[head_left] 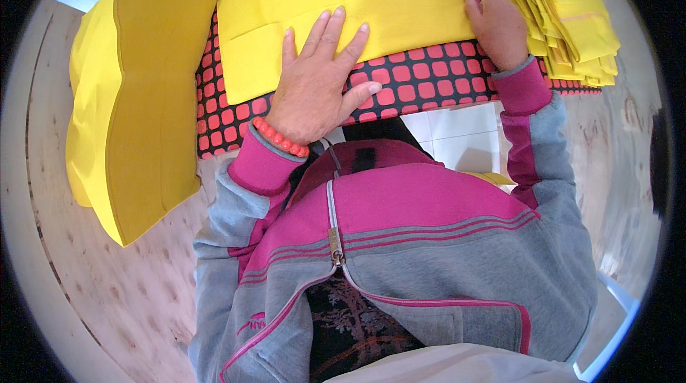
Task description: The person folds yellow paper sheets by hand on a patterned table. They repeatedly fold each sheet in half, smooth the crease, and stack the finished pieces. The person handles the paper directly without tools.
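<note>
A folded yellow cloth (400,8) lies flat across a padded surface with a red-and-black patterned cover (421,72). A crease runs along the cloth's length. My left hand (314,79) is open, pressed palm down on the near edge of the cloth, with its fingers spread and its thumb on the patterned cover. At the cloth's right end, my right hand (499,26) rests with thumb and forefinger apart, the thumb touching the edge. The other fingers of that hand are mostly hidden.
A pile of folded yellow cloths (572,15) sits just right of my right hand. To the left, a large yellow cloth (153,104) hangs over the side of the surface. Pale tiled floor (457,129) shows below the front edge.
</note>
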Available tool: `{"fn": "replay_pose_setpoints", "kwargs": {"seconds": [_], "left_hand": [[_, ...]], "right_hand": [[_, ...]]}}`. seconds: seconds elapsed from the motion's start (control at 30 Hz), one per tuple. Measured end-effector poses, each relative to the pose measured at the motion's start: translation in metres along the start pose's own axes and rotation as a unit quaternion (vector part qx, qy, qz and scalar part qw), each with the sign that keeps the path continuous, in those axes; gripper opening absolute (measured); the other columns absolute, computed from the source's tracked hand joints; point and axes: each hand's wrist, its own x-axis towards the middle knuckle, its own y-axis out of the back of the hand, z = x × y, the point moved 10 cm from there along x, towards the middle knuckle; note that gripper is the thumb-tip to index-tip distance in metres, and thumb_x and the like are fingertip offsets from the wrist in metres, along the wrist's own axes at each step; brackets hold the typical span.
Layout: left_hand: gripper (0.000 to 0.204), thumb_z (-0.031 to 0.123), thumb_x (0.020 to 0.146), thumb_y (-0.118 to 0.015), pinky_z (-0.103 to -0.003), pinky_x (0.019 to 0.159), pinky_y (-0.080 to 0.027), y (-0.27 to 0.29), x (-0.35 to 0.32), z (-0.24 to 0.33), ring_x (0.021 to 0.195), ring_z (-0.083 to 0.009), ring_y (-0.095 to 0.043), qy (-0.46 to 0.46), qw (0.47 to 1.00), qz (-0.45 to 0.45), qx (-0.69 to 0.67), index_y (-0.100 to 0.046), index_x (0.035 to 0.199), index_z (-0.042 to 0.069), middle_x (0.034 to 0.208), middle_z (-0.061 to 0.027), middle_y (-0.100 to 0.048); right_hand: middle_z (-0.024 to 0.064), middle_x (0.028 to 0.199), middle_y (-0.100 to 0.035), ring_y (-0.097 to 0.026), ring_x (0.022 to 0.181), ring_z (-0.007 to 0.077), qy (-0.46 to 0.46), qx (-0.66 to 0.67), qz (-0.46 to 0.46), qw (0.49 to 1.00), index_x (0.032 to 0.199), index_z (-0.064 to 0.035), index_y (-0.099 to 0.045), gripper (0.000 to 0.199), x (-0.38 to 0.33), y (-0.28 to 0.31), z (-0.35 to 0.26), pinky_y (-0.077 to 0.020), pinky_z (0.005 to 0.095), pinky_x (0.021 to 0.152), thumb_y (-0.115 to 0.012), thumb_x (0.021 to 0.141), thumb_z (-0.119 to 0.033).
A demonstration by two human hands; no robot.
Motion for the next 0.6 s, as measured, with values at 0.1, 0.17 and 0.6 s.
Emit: {"fn": "replay_pose_setpoints", "kwargs": {"seconds": [0.1, 0.17, 0.6], "left_hand": [[0.072, 0.056, 0.092, -0.056, -0.064, 0.113, -0.022, 0.0, 0.0, 0.0, 0.145, -0.0361, -0.03, -0.004, 1.0, 0.006, 0.009, -0.043, 0.149, 0.013, 0.155, -0.022, -0.034], [0.072, 0.057, 0.092, -0.056, -0.063, 0.113, -0.023, 0.0, 0.0, 0.0, 0.145, -0.0361, -0.031, -0.007, 1.0, 0.008, 0.012, -0.044, 0.149, 0.013, 0.154, -0.0221, -0.034], [0.071, 0.053, 0.091, -0.057, -0.063, 0.113, -0.022, -0.01, 0.0, -0.004, 0.145, -0.0359, -0.031, -0.019, 0.998, -0.016, 0.05, -0.045, 0.148, 0.013, 0.156, -0.0215, -0.033]], "right_hand": [[0.0161, 0.089, -0.069, -0.068, 0.077, 0.0375, 0.012, -0.038, 0.032, 0.999, 0.115, -0.0108, -0.06, 0.031, -0.002, 0.013, -0.007, -0.0527, 0.0492, 0.063, -0.06, 0.093, -0.033], [0.0147, 0.093, -0.068, -0.068, 0.08, 0.0361, 0.021, -0.042, 0.054, 0.997, 0.115, -0.0106, -0.06, 0.031, -0.003, 0.025, -0.016, -0.053, 0.0476, 0.064, -0.062, 0.092, -0.031], [0.0196, 0.137, -0.055, -0.052, 0.128, 0.0338, 0.177, 0.24, -0.033, 0.954, 0.13, -0.0007, -0.056, 0.056, -0.065, 0.03, -0.192, -0.0405, 0.0494, 0.107, -0.064, 0.09, -0.04]]}}
